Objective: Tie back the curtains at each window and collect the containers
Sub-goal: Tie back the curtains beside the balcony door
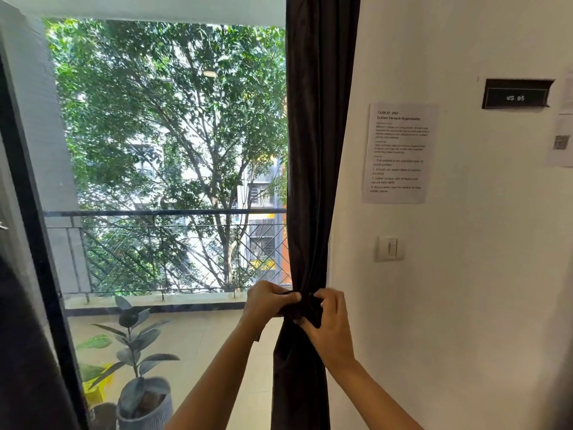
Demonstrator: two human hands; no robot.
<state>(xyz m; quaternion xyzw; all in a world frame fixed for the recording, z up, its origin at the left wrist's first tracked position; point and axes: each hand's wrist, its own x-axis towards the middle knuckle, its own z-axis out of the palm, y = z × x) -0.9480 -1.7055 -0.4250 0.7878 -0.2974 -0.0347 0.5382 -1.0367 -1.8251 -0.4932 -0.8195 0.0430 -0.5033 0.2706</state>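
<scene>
A dark brown curtain [316, 150] hangs gathered at the right edge of the glass window [170, 150], against the white wall. A dark tie-back band [305, 307] wraps the curtain at its narrowed waist. My left hand [268, 301] pinches the band from the left side. My right hand [328, 327] grips the band and the bunched fabric from the right, fingers curled over it. The two hands almost meet at the front of the curtain. The band's ends are hidden under my fingers.
A white wall [465, 274] at right carries a printed task sheet [398, 152], a light switch [390, 248] and a black sign [516, 94]. Outside the glass are a balcony railing [161, 212], a potted plant [139, 383] and a yellow object [97, 389]. A dark window frame [37, 243] stands at left.
</scene>
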